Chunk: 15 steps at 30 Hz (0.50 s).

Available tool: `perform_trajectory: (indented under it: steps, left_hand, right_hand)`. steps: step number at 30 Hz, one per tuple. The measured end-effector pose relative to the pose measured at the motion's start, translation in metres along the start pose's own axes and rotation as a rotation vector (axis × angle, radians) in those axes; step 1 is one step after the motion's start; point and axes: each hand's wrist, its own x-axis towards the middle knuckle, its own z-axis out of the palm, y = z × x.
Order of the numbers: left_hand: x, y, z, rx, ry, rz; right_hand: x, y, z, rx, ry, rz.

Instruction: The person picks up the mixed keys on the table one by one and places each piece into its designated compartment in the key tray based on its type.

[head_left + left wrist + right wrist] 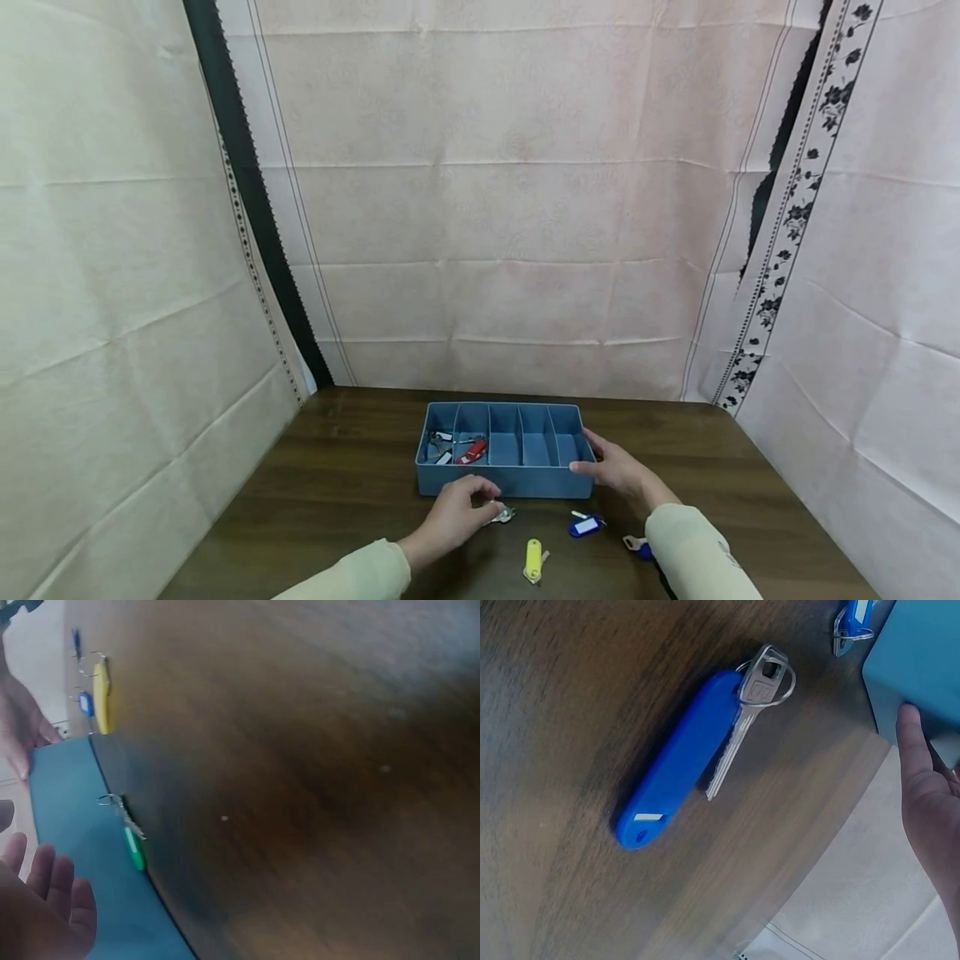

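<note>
Pale sleeves [708,550] – right hand [624,477] grips blue box [510,482]

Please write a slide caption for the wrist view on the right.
Key and blue tag lie on the table; right hand holds box.

Tray [540,483] is muted blue; worktop [360,458] shows dark brown wood grain. Noted: yellow tag [533,557], green tag [134,849], red tag [472,452], two white-labelled blue tags [676,761]. Key [759,690] is silver. Sleeves [360,573] are pale green. Right cloth [870,267] is whitish, black floral border [834,104].
</note>
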Motion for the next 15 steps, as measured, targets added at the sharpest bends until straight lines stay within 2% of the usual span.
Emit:
perform_trajectory:
  steps: [7, 15]
  left_hand:
    - [0.000, -0.007, 0.005, 0.007, -0.004, -0.013]
    - [0.006, -0.015, 0.012, 0.077, 0.007, -0.004]
  right_hand:
    - [0.002, 0.001, 0.000, -0.012, 0.000, -0.003]
    - [0.001, 0.000, -0.001, -0.019, 0.002, 0.000]
